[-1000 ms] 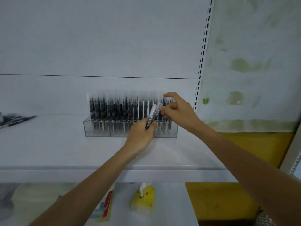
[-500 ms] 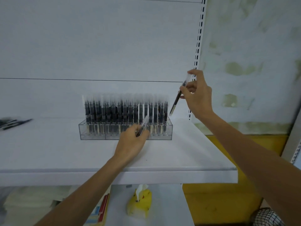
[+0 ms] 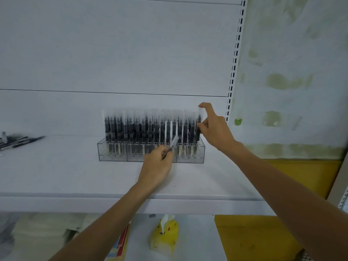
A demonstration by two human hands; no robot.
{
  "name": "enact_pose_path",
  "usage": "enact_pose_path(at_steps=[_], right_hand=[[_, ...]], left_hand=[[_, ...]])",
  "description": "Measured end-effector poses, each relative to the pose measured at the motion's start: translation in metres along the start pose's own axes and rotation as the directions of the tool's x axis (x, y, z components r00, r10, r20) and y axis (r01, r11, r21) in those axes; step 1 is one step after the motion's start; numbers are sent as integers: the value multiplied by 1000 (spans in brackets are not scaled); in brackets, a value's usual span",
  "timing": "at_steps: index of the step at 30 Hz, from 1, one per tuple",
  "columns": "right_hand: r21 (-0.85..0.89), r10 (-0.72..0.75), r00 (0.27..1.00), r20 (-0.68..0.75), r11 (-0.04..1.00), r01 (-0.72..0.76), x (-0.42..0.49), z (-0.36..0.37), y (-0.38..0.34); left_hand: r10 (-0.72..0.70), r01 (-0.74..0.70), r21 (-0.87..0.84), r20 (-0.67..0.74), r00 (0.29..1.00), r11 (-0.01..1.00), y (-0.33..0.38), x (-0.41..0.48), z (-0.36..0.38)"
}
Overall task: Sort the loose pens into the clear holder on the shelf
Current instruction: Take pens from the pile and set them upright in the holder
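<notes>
A clear holder [image 3: 114, 156] stands on the white shelf [image 3: 56, 170], packed with several upright black pens with frosted caps. My right hand [image 3: 214, 129] pinches one pen [image 3: 198, 127] that stands upright at the holder's far right end, index finger raised over its cap. My left hand [image 3: 157, 166] rests in front of the holder and grips a clear-capped pen [image 3: 173, 144] that slants up to the right. Several loose black pens [image 3: 20, 141] lie at the shelf's far left.
A slotted upright [image 3: 234, 59] borders the shelf on the right, with a stained wall beyond. Below the shelf sit a yellow tissue pack [image 3: 165, 238], coloured booklets [image 3: 120, 243] and a yellow cabinet [image 3: 263, 223].
My right hand came down from the upper right and brought its pen upright to the holder's right end. My left hand stayed in front of the holder with its pen.
</notes>
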State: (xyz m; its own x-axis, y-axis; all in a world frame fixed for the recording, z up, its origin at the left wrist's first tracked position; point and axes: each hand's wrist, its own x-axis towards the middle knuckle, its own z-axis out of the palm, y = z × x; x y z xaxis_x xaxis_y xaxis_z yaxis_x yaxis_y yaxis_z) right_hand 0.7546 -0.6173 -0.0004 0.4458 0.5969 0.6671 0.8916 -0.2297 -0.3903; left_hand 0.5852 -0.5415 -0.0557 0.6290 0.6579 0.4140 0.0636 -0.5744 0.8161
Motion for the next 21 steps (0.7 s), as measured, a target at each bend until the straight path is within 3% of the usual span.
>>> enact_pose_path(at_steps=[4, 7, 8, 10, 12, 15, 19, 21], right_hand=[[-70, 82, 992, 95, 995, -75, -8, 5, 1], [-250, 0, 1000, -22, 968, -6, -16, 3, -12], [-235, -48, 997, -66, 971, 31, -19, 3, -20], [-54, -72, 995, -63, 996, 68, -22, 8, -43], [159, -39, 998, 51, 987, 31, -24, 24, -71], [328, -35, 983, 179, 944, -27, -23, 59, -106], [514, 26, 996, 88, 855, -68, -12, 90, -139], [554, 60, 998, -7, 832, -46, 0, 98, -155]], left_hand=[[30, -30, 4, 10, 999, 1000, 1, -3, -1], [30, -29, -44, 4, 1000, 999, -1, -2, -7], [27, -27, -54, 0, 1000, 998, -2, 0, -10], [29, -29, -65, -14, 999, 997, -6, 5, -19], [43, -45, -47, -25, 999, 998, -11, 9, -31], [81, -81, 30, -23, 996, 996, -21, 13, -54], [151, -152, 133, 22, 988, 979, -43, 13, -102], [138, -174, 276, 145, 980, 945, -58, 12, -131]])
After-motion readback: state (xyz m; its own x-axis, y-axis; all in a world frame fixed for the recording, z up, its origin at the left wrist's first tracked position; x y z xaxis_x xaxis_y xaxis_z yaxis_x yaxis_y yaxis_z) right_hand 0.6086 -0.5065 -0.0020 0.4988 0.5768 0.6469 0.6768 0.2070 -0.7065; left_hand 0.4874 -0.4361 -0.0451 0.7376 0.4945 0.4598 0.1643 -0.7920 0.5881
